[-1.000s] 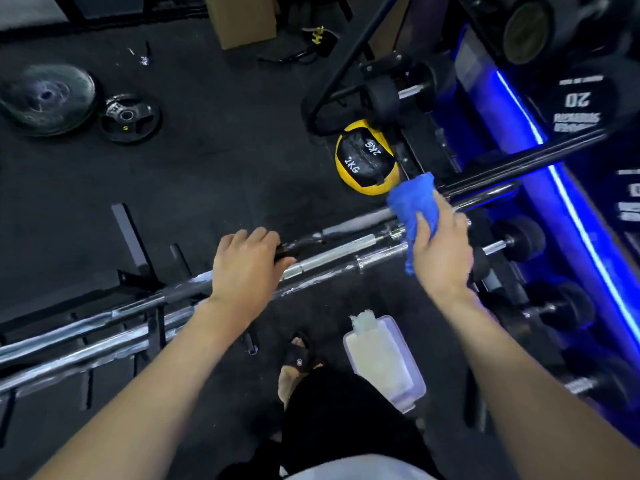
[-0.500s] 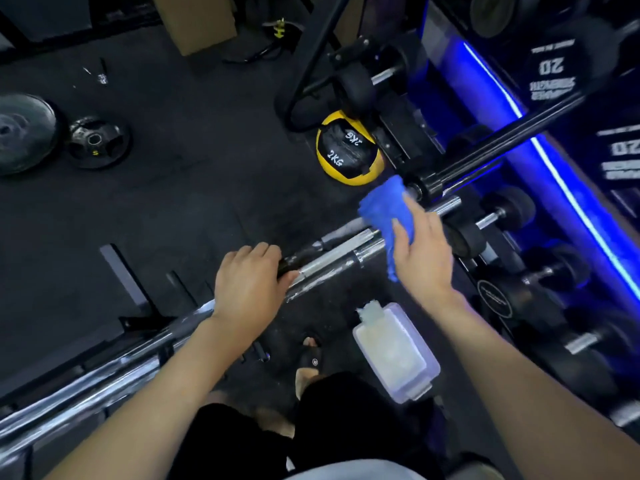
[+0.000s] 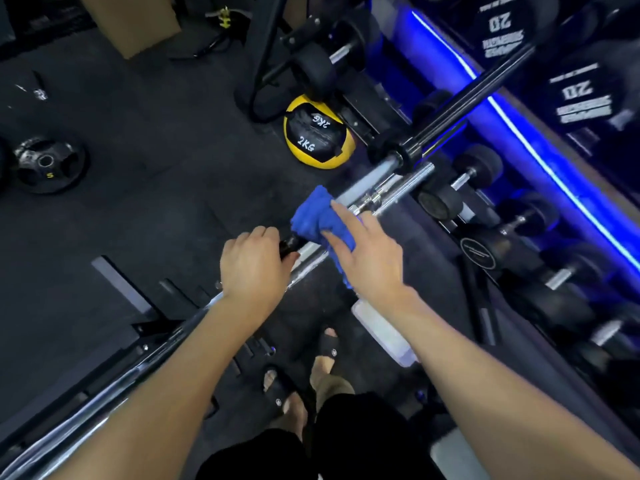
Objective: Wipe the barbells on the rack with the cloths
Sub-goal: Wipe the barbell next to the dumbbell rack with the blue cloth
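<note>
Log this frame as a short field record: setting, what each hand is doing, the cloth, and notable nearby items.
setting: gym floor, barbells lying on a low rack
left hand: grips a bar
right hand: presses the blue cloth on the bar, index finger extended
cloth: draped over the bar, right beside the left hand
nearby: yellow 2KG medicine ball, weight plate, dumbbells, clear plastic container on the floor

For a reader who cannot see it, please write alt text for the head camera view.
A person's right hand presses a blue cloth on a chrome barbell lying on a rack, while the left hand grips the bar beside it. A yellow 2KG ball and dumbbells lie on the dark gym floor.
</note>
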